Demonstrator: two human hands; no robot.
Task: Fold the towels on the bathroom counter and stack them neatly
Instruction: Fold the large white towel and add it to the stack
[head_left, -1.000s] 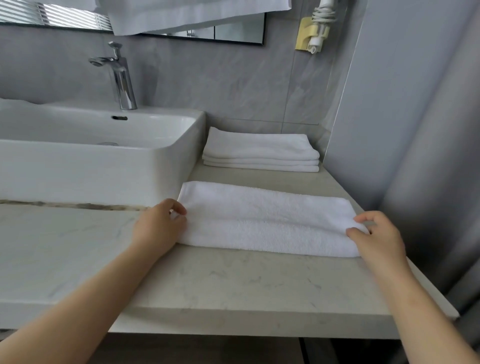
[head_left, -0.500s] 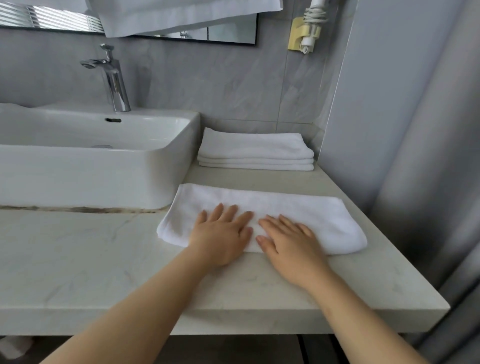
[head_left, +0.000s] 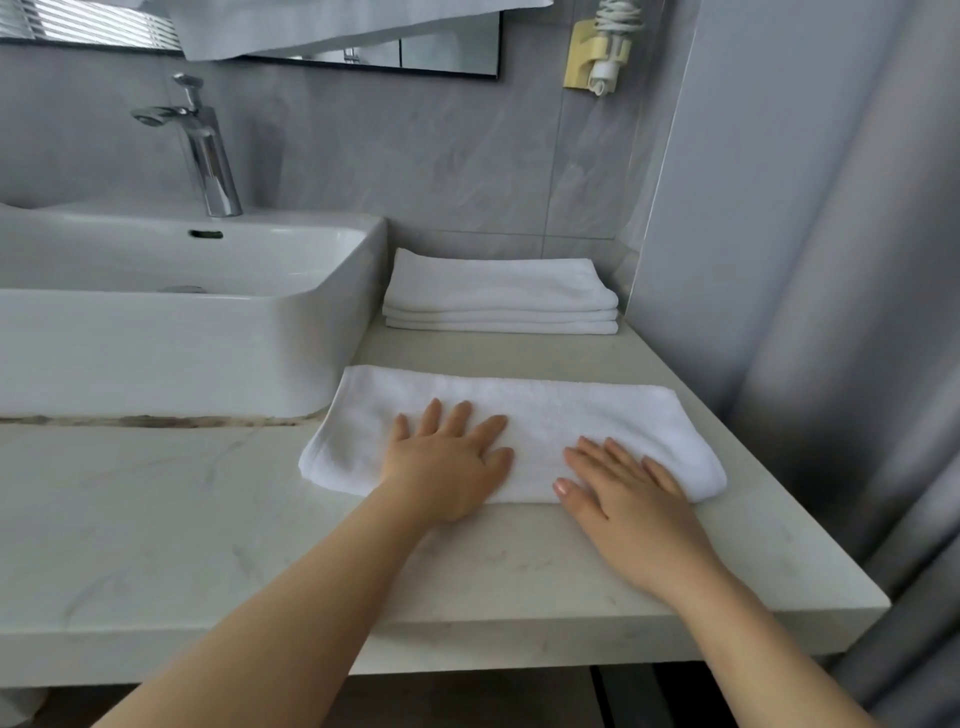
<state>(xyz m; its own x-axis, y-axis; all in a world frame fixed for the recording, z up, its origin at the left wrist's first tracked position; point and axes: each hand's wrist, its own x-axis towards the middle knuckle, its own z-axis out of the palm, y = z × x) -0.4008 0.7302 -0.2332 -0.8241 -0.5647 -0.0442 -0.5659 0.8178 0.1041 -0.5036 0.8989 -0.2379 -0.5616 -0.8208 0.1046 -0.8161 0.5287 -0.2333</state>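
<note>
White terry, the folded towel lies along the counter front; left hand and right hand press it flat, fingers straight, spread, gripping nothing.

Towel before stack, right of sink

— What did the room look like?
— Grey marbled wall tiles stood behind a pale stone surface. A white basin sat on it at the left, with a chrome tap at its back.
— Anything on the wall?
— A mirror ran along the top, and a yellowish holder with a coiled white cord hung beside it. A plain grey panel and a grey curtain closed the right side. The light was soft and even.
</note>
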